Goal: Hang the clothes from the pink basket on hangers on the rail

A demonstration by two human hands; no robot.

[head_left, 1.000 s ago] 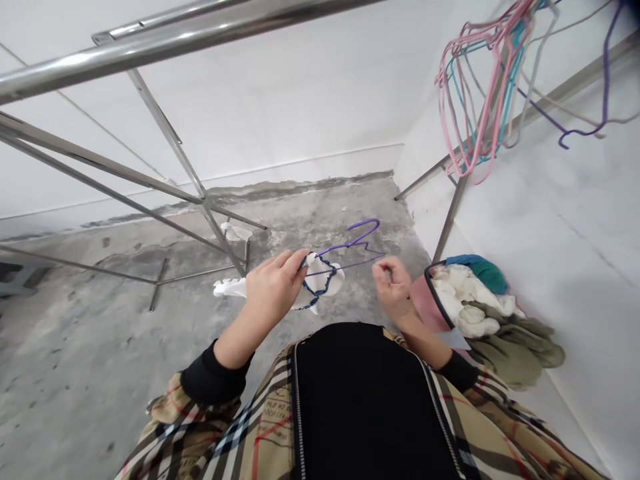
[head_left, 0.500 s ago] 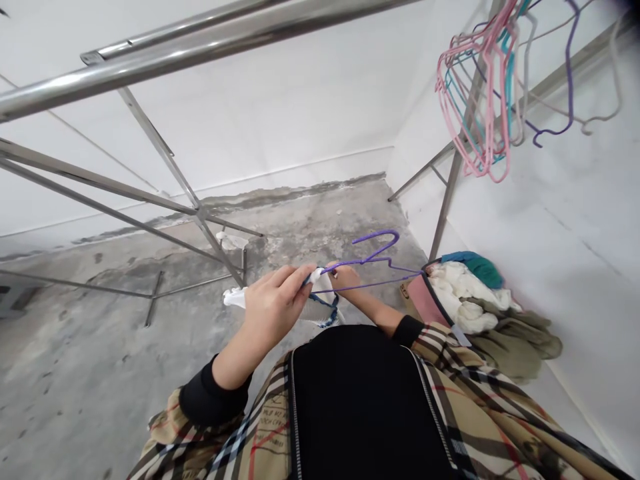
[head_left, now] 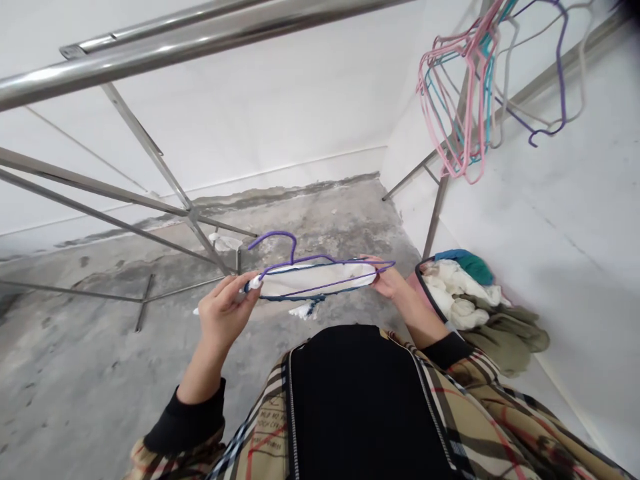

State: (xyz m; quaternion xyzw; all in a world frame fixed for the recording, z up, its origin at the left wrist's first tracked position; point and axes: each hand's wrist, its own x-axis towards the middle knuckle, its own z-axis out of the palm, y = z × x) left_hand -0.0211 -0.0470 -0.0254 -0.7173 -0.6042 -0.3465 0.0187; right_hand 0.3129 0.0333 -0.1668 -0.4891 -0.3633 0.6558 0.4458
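A purple wire hanger point(head_left: 300, 261) lies level in front of my chest, its hook pointing up and left. A small white garment with dark blue trim point(head_left: 310, 281) is stretched along it. My left hand point(head_left: 225, 313) pinches the garment and the hanger's left end. At the hanger's right end, my right hand point(head_left: 390, 283) grips the garment and wire. Both hands are closed.
A steel drying rack point(head_left: 165, 40) crosses above and to the left, its legs on the stained concrete floor. Several empty pink, teal, purple and grey hangers point(head_left: 460, 93) hang at upper right. A pink basket with white, green and olive laundry point(head_left: 475, 300) stands by the right wall.
My hands have moved apart, spreading the white garment out along the hanger. The hanger has swung round so its hook now points left, and my right hand went to its right end.
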